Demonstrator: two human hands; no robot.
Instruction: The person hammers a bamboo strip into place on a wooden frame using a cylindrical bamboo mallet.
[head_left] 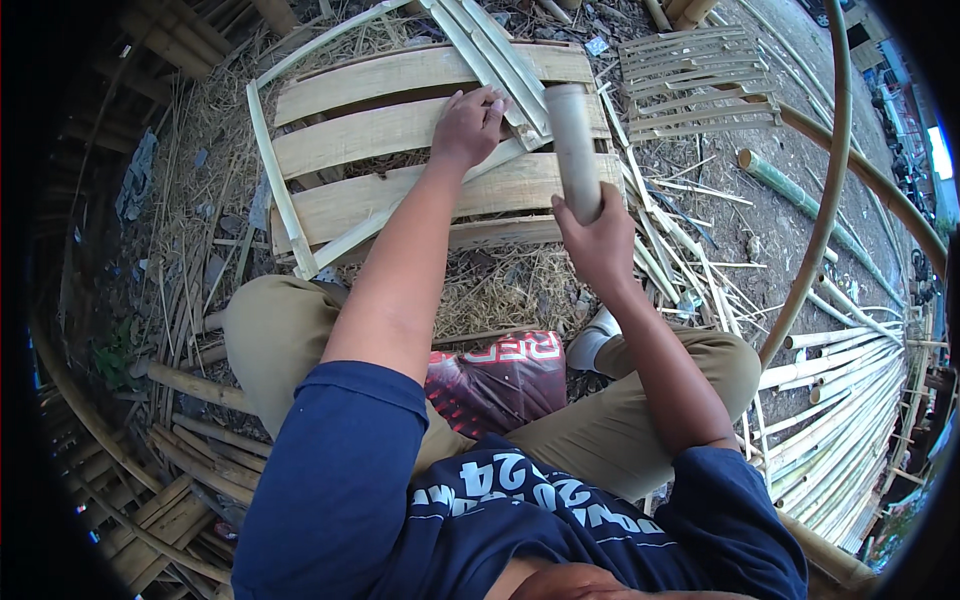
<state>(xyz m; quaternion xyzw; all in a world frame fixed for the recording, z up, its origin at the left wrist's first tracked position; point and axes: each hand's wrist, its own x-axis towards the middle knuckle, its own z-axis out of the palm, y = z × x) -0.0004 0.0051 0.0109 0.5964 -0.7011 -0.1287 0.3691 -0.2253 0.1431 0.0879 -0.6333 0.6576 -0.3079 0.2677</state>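
A slatted wooden platform (380, 75) sits on the ground in front of my crossed legs. A frame of split bamboo strips (272, 175) lies over it, with several strips crossing near its right corner. My left hand (468, 128) is on the strips (480, 55) by that corner, fingers bent and closed against them. Its fingertips are partly hidden, so any small thing in them does not show. To the right, my right hand (600, 235) grips the lower end of a thick pale bamboo tube (572, 145), held upright above the corner and slightly blurred.
A small slatted bamboo rack (695, 80) lies at the far right. Green bamboo poles (800, 195) and a large stack of split bamboo (840, 400) are on the right. A curved pole (832, 180) arches there. Straw and offcuts cover the ground; a printed dark bag (500, 380) lies between my legs.
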